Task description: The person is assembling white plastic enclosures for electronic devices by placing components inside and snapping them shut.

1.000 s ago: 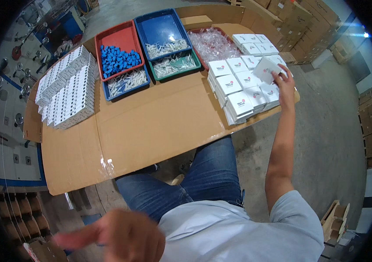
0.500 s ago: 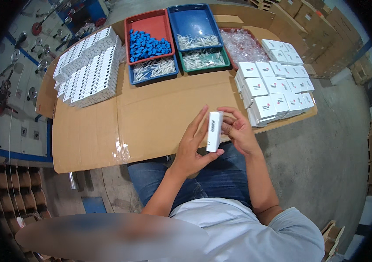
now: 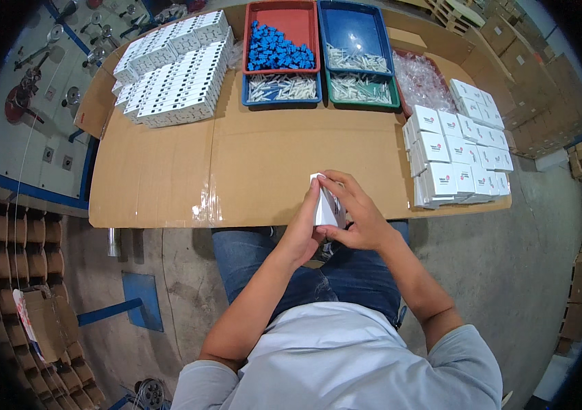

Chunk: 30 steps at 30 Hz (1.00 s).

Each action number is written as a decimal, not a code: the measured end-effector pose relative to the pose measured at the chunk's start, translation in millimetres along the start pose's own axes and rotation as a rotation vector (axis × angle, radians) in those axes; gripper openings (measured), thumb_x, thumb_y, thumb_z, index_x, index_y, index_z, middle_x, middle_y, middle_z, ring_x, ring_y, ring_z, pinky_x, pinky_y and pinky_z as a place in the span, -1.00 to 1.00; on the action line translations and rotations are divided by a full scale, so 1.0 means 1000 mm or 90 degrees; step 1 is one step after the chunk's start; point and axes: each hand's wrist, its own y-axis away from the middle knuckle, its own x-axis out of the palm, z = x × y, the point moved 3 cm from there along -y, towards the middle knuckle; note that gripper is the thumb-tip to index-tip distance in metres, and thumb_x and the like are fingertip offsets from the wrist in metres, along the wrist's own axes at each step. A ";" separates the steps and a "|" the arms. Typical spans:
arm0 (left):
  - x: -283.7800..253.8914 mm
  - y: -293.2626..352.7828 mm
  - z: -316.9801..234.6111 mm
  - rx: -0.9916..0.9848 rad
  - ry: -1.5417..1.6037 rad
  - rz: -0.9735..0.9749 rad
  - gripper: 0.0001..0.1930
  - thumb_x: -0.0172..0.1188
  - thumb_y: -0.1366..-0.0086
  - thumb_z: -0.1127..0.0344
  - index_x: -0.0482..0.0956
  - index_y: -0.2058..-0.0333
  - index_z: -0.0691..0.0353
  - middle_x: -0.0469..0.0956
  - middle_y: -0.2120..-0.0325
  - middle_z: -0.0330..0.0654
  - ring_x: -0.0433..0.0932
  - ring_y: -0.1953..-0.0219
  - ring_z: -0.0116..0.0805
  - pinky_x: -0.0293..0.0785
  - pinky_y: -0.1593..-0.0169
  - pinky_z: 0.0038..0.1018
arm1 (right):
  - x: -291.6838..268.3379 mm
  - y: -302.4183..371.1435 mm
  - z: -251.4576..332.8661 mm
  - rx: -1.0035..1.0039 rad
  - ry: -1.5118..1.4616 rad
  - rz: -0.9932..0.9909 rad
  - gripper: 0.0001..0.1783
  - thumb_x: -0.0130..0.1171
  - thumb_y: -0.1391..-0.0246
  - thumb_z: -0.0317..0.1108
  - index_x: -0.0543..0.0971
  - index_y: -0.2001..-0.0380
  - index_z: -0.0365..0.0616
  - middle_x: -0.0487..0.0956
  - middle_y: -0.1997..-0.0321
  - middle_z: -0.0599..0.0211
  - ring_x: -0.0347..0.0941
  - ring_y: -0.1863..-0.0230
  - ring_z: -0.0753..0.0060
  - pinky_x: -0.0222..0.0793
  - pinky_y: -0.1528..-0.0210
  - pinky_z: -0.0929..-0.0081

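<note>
A small white carton (image 3: 326, 208) is held between my two hands above the near edge of the cardboard-covered table. My left hand (image 3: 300, 231) presses along the carton's left side, fingers pointing away from me. My right hand (image 3: 362, 217) curls over its right side, fingertips at the far end and thumb at the near end. The carton stands tilted, with a plain white face toward me; its far side is hidden by my fingers.
Stacked white cartons (image 3: 181, 82) fill the far left. More white cartons (image 3: 444, 179) are piled at the right. At the back, a red tray (image 3: 280, 14) holds blue parts; a blue tray (image 3: 352, 27) and a green-rimmed tray (image 3: 366, 104) hold white pieces. Clear plastic bags (image 3: 424, 78) lie beside them.
The carton has turned, so its printed narrow side no longer faces up. My right hand has closed over it, and my left fingers now lie against it. The view has shifted.
</note>
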 end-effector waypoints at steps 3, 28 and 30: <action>-0.009 0.006 0.006 -0.045 0.022 0.008 -0.31 -0.19 -0.50 -0.40 0.38 -0.28 0.02 0.55 -0.04 -0.23 0.58 -0.06 -0.34 0.59 -0.07 -0.32 | 0.016 0.002 0.000 0.016 -0.027 0.005 -0.06 0.48 -0.01 -0.06 0.34 -0.38 -0.24 0.32 -0.34 -0.15 0.35 -0.31 -0.21 0.33 -0.34 0.10; -0.059 0.009 0.072 0.006 0.329 -0.063 -0.42 -0.19 -0.57 -0.25 0.45 -0.21 0.07 0.58 -0.06 -0.15 0.58 -0.08 -0.22 0.53 -0.17 -0.20 | 0.089 0.046 -0.040 0.132 -0.352 -0.187 -0.52 0.06 -0.44 -0.17 0.45 -0.27 -0.22 0.45 -0.32 -0.02 0.43 -0.32 0.08 0.23 -0.42 0.20; -0.071 0.016 0.070 0.010 0.278 -0.035 -0.37 -0.20 -0.55 -0.28 0.44 -0.23 0.10 0.59 -0.07 -0.10 0.59 -0.07 -0.17 0.53 -0.16 -0.12 | 0.065 0.042 -0.055 0.127 -0.333 -0.249 -0.55 0.02 -0.47 -0.16 0.43 -0.26 -0.19 0.42 -0.32 0.02 0.42 -0.31 0.12 0.19 -0.44 0.19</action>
